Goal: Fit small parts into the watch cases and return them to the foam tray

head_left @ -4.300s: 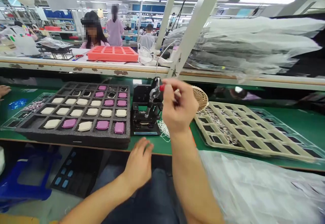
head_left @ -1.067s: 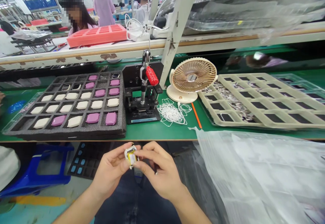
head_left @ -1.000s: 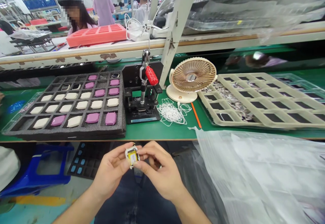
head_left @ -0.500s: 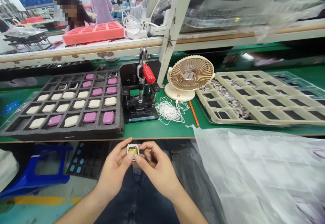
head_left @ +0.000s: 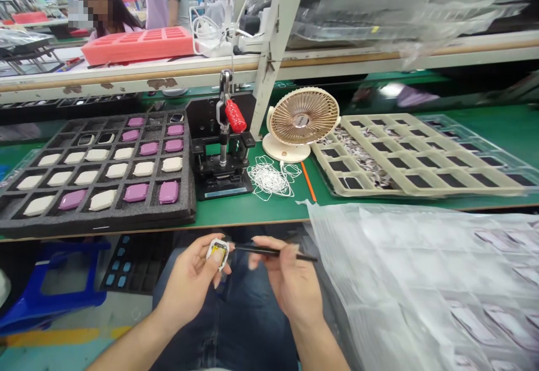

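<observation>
Right hand (head_left: pixel 290 284) has pulled away pinching a black tool (head_left: pixel 273 253); left hand (head_left: pixel 189 284) cradles a white-framed part (head_left: pixel 218 253).

White-yellow module (head_left: pixel 218 253), left hand (head_left: pixel 189 284); thin black tool (head_left: pixel 273 252), right hand (head_left: pixel 290 284).

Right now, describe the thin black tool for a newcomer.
Below the black hand press, find the person's right hand. The thin black rod crosses its fingers, pointing at the white-framed yellow part in the left hand, and is the only dark tool held.
</observation>
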A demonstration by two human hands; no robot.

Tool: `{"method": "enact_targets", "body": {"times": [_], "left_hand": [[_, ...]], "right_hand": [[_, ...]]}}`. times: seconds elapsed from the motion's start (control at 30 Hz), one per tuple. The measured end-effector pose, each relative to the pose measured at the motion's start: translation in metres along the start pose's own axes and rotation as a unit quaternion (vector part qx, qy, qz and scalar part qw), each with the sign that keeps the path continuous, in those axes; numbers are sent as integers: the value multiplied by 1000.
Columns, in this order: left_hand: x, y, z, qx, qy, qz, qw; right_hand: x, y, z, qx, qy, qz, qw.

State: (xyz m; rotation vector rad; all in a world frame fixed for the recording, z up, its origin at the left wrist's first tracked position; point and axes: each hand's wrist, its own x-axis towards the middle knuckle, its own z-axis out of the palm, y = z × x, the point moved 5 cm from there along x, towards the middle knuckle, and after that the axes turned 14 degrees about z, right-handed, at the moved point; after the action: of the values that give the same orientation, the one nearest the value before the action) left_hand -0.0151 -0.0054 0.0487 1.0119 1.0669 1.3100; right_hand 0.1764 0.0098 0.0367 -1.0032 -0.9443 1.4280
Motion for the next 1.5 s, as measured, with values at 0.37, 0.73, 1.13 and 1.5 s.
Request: {"method": "enact_targets", "body": {"times": [0.37,0.73,1.13,1.5], "left_hand": [[-7,3,-8,49,8,2,999],[-6,1,-10,72,22,-6,997],[-7,0,-10,35,13,-15,999],[-3,-6,-5,-81,-41,-32,995]], "right_hand": [[-23,-7,37,-191,-46,-261,945],[-25,-3,38,-196,-56,-275,939],[-25,4,38,-215,-77,-306,924],[-24,18,33,-167,-30,-297,939]]}}
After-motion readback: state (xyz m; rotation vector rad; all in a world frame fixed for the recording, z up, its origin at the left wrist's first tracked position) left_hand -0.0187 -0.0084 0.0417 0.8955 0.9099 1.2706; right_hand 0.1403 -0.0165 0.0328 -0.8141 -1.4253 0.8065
